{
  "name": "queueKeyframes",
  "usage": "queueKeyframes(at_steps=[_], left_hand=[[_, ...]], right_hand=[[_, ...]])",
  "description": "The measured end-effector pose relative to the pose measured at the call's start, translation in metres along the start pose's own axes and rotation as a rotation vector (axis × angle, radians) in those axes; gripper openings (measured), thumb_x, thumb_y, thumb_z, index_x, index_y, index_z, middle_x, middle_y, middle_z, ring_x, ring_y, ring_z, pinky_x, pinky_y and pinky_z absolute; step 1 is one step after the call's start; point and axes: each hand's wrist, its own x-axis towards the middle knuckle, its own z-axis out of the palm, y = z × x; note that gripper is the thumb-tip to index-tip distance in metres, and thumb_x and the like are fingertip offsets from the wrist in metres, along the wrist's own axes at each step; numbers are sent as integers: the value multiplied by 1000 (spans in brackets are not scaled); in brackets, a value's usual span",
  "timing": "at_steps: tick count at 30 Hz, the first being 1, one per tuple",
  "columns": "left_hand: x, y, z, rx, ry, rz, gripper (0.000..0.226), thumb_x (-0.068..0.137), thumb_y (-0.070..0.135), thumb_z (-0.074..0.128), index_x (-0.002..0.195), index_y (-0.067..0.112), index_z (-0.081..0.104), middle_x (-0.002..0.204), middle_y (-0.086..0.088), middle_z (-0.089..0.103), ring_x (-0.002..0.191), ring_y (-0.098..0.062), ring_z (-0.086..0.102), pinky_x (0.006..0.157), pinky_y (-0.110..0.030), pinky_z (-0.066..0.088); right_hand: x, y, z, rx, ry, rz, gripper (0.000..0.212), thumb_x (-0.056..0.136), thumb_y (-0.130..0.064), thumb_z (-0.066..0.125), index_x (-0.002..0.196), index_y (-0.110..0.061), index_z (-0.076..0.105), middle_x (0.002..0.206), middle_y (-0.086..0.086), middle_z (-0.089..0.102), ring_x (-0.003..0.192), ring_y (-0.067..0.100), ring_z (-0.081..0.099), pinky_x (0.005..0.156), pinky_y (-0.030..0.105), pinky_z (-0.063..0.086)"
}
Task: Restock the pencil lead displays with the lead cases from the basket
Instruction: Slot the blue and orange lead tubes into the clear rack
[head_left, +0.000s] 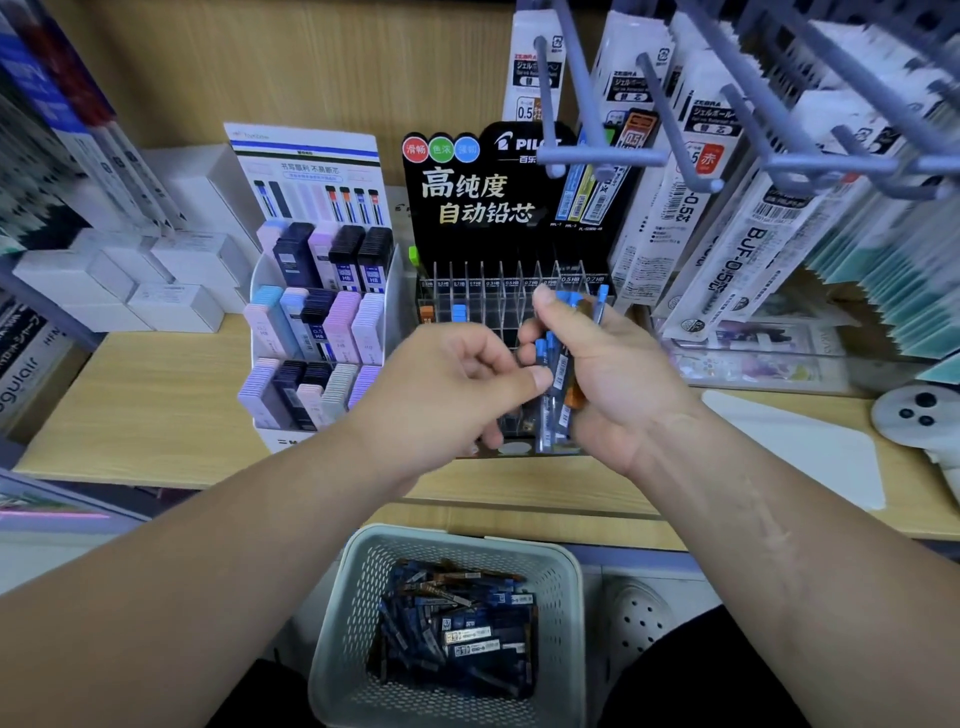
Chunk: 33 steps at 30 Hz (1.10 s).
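A wooden store shelf (156, 405) carries the Pilot lead display (483, 291) near its front edge. In front of it the right hand (623, 384) grips a bundle of lead cases (558, 374). The curled left hand (447, 384) has its thumb at the bundle; I cannot tell if it pinches. Pulling one case could loosen the others, and they may fall past the basket (353, 597) below.

Basket (570, 577): pale perforated plastic, below shelf edge, holds loose heap of dark blue lead cases (457, 631), few orange.
Case bunch (558, 375): blue caps up, gripped in right hand (623, 384), before black Pilot display (447, 244).
Display's clear slots: one orange, one blue case at left.
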Motion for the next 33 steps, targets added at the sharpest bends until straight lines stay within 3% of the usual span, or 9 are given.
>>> queueKeyframes(at_steps=[3,6,14,16,19,21,24,28,33], left_hand=[[0,-2,6,-114,26,-41,21,83,22,79,76,9,64,60,-7,63,52,-18,61,51,-30,51],[1,-2,10,-188,56,-70,16,85,15,77,76,8,66,62,-7,66,53,-17,63,57,-32,56],[4,-9,16,-186,81,-64,11,87,2,71,78,7,69,58,-2,65,51,-13,60,52,-29,53],[3,-8,16,-209,55,-58,9,87,1,71,89,10,70,60,3,66,53,-14,59,53,-29,53],[3,-5,13,-174,-36,-14,26,90,0,67,112,14,67,67,1,65,57,-17,55,56,-31,52],[3,-3,8,-149,-85,12,34,93,-1,61,118,21,64,73,-4,61,60,-18,53,58,-32,50],[5,0,-6,-104,-97,35,35,94,-2,56,117,23,65,72,0,58,61,-16,54,60,-32,49],[10,0,-35,-2,-2,125,33,92,-6,59,111,20,65,74,-1,59,63,-11,57,58,-22,48],[13,-16,-55,72,120,190,25,85,-4,71,94,19,73,78,-6,63,70,-19,59,70,-26,53]], right_hand=[[2,4,1,26,33,-18,7,97,-19,66,91,-17,64,71,1,65,59,13,60,60,30,52],[3,7,2,54,72,-30,5,99,-16,63,94,-17,63,73,2,64,59,12,60,58,28,52],[7,11,-1,13,133,-1,6,98,-22,66,96,-17,63,72,0,67,62,13,63,62,33,56],[8,10,-3,-6,154,5,6,98,-21,66,95,-16,64,71,0,66,59,14,62,59,33,55],[10,6,-6,-36,194,22,6,99,-20,65,93,-17,64,70,-1,64,58,16,60,55,32,54],[11,3,-7,-28,193,23,5,98,-19,66,95,-16,64,68,0,62,57,15,56,56,30,52],[11,3,-7,5,173,26,6,98,-15,66,93,-15,62,66,1,61,56,14,53,54,27,45],[10,2,-8,15,147,40,9,98,-13,66,90,-15,62,66,2,60,55,13,52,51,25,43],[8,4,-5,-5,124,48,6,97,-13,66,92,-13,64,63,1,61,52,12,53,49,24,44]])
